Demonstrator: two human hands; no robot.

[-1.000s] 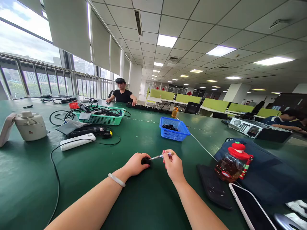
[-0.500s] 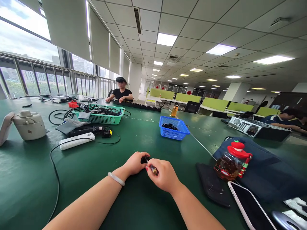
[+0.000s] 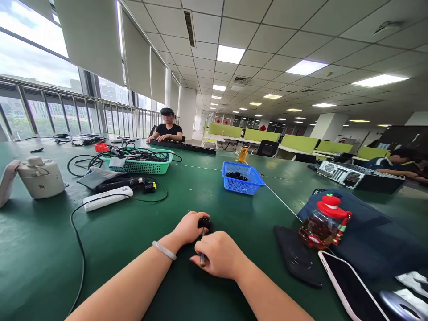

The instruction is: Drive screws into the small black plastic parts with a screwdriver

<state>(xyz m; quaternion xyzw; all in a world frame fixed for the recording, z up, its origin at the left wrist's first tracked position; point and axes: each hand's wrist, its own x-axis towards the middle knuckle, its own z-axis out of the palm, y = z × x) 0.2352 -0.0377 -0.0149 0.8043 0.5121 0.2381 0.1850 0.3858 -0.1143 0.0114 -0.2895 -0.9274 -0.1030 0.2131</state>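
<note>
My left hand [image 3: 190, 227], with a pale bangle on its wrist, is closed around a small dark rounded part [image 3: 205, 224] low over the green table. My right hand [image 3: 217, 252] grips a screwdriver [image 3: 202, 259]; its brownish handle end sticks out toward me, and a thin metal shaft runs forward to the dark part. Whether the tip touches or sits inside that part cannot be made out. My fingers cover most of the handle and some of the dark part.
Beyond my hands stands a blue basket [image 3: 243, 187] of black pieces. Cables fill a green basket [image 3: 150, 167]; a white power bank [image 3: 107, 198] lies nearer. At right are a black pouch [image 3: 294, 256], a red-lidded jar [image 3: 319, 227] and a phone [image 3: 351, 285]. Across the table sits a person [image 3: 168, 129] at a keyboard.
My right hand has drawn back toward me with the screwdriver, whose handle now points more straight at me. More of the dark part shows. The person opposite has shifted the long keyboard leftward.
</note>
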